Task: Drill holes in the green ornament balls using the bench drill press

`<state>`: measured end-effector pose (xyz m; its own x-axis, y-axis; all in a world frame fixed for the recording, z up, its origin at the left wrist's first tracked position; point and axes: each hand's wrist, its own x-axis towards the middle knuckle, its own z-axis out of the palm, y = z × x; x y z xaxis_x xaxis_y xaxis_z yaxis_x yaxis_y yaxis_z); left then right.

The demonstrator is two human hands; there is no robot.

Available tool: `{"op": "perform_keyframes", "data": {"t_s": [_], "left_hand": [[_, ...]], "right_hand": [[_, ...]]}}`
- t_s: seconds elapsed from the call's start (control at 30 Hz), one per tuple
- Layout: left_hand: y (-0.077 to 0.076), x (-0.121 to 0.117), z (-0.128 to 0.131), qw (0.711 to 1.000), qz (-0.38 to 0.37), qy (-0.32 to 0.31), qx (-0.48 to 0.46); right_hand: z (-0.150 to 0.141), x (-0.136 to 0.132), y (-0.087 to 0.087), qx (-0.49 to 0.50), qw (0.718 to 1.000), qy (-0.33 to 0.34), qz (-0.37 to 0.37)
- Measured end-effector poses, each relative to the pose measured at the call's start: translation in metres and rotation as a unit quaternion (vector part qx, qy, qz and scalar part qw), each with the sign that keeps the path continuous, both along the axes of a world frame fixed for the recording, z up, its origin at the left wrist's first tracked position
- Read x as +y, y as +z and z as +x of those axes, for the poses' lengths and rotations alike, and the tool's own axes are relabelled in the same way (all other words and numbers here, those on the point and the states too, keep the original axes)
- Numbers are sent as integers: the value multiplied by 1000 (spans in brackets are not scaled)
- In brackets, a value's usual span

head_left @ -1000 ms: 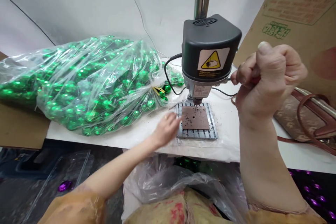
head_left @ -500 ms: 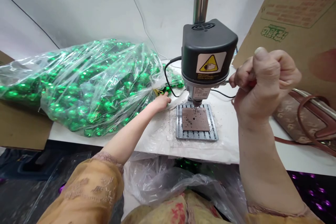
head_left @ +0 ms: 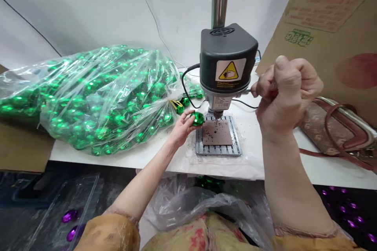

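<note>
Just left of the drill press (head_left: 228,62), the left hand (head_left: 180,130) has come back from the neck of the tied bag (head_left: 112,98), where it was half a second ago, and now holds a green bead (head_left: 197,119) beside the brown plate's (head_left: 218,138) far left corner. Its fingers (head_left: 189,120) pinch narrowly around it. To the right, the right hand (head_left: 290,86) stays closed on the lever (head_left: 248,91).

Wall (head_left: 97,4): plain and white, far side | Wires: a thin white wire (head_left: 154,19) in the middle, a black wire (head_left: 29,25) far left | Table (head_left: 138,153): white, by the wall | Floor (head_left: 113,182): dark, near left | Light: bright and white
</note>
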<state>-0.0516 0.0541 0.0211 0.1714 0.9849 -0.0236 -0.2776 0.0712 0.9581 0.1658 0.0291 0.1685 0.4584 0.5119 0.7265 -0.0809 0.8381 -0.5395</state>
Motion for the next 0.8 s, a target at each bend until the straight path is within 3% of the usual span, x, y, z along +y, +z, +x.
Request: {"op": "perform_keyframes", "data": {"t_s": [0.37, 0.6, 0.8], "left_hand": [[-34, -5, 29, 985, 102, -23, 137], [-36, -2, 34, 971, 133, -31, 196], [-31, -9, 45, 932, 190, 5, 309]], "right_hand": [[1, 2, -2, 3, 1000, 8, 1], [2, 1, -4, -15, 1000, -9, 1], [3, 1, -5, -43, 999, -29, 4]]}}
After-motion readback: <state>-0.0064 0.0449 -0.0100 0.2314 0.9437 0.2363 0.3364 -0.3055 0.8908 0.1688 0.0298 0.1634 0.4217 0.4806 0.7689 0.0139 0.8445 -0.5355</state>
